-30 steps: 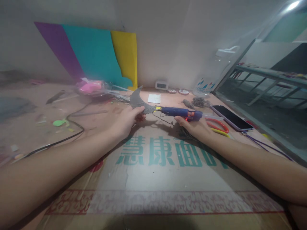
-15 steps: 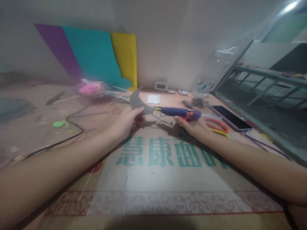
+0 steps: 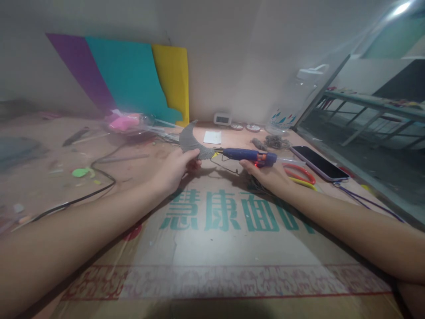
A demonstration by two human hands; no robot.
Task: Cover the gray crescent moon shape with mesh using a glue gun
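My left hand (image 3: 183,167) pinches a grey crescent-shaped piece (image 3: 191,141) by its lower part, one point of the crescent rising up and away. In my right hand (image 3: 260,175) is a blue hot glue gun (image 3: 244,154), a small red light glowing beneath its body. A clear glue stick (image 3: 287,160) sticks out of its back end. The gun's nozzle points left and lies close to the right tip of the crescent; whether they touch I cannot tell. A thin dark cord hangs below the nozzle between my hands.
Red-handled scissors (image 3: 303,173) and a phone (image 3: 318,163) lie right of my right hand. Behind stand a small white clock (image 3: 222,118), a clear jug (image 3: 282,119) and tangled grey twine (image 3: 275,141). A black cable (image 3: 106,180) crosses the left. Printed cardboard (image 3: 212,248) covers the front.
The glue gun has shifted very slightly left toward the crescent. My left hand and the crescent look the same.
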